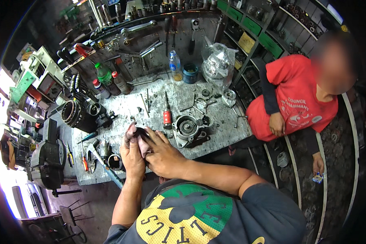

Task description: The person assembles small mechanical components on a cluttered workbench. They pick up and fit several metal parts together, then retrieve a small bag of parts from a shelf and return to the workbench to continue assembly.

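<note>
My left hand (133,156) and my right hand (160,152) meet over the near edge of a grey metal workbench (215,132). Together they grip a small dirty pinkish rag (139,139), wrapped around something I cannot make out. Just right of my right hand lies a round metal motor housing (188,127) with a dark centre. A red-handled tool (167,115) lies on the bench behind my fingers.
A dark ring-shaped stator (74,114), pliers and loose parts lie at the left. A black bench vise (49,156) stands at the far left. Bottles (105,77), a dark cup (190,73) and a plastic bag (217,65) stand at the back. A person in a red shirt (297,101) sits at right.
</note>
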A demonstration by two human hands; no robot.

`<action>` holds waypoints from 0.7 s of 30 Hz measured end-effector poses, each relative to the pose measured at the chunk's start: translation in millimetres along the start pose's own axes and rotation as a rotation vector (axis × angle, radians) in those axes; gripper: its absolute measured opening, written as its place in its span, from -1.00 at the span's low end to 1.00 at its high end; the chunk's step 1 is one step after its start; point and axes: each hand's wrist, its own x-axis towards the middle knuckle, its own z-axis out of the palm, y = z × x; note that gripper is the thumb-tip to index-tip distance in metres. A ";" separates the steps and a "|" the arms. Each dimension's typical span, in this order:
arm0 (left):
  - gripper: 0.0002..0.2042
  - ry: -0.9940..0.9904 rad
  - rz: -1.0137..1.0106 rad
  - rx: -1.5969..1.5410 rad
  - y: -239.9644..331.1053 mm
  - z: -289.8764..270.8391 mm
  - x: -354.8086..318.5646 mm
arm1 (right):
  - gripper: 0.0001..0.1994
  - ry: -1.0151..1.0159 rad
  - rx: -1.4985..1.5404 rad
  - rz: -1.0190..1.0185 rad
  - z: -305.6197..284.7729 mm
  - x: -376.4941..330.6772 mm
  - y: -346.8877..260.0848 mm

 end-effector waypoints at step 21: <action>-0.44 0.482 0.243 1.250 -2.6 -165.2 19.5 | -0.42 0.463 0.756 0.728 -46.9 -135.7 239.3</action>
